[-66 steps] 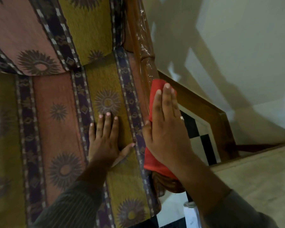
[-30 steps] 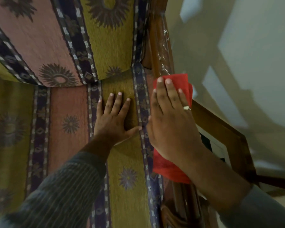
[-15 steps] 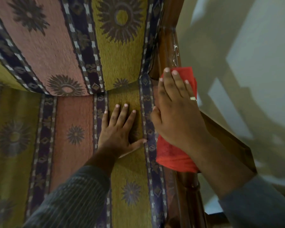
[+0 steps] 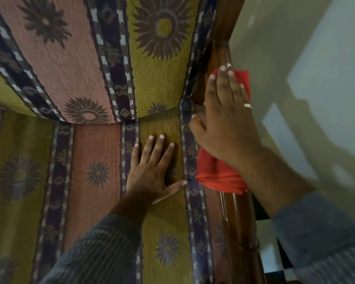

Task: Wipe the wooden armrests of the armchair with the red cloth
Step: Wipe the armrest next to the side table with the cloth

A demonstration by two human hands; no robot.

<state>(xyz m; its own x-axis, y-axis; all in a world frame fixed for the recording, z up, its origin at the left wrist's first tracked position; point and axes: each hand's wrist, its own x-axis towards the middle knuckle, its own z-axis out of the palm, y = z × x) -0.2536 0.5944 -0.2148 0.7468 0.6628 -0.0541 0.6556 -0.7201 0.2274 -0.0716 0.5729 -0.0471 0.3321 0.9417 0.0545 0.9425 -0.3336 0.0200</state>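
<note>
Right hand (image 4: pixel 228 119) lies flat, fingers extended, pressing folded red cloth (image 4: pixel 219 177) onto glossy brown wooden armrest (image 4: pixel 240 222) at 3 o'clock. Left hand (image 4: pixel 152 171) rests spread, grasping nothing, on striped patterned seat cushion (image 4: pixel 94 152).

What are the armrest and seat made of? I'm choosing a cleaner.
The armrest looks like dark, varnished wood: turned profile and glossy highlights. The seat cushion looks like woven upholstery fabric: ribbed texture, matte, striped sunburst pattern. The red cloth seems a soft, matte textile.
</note>
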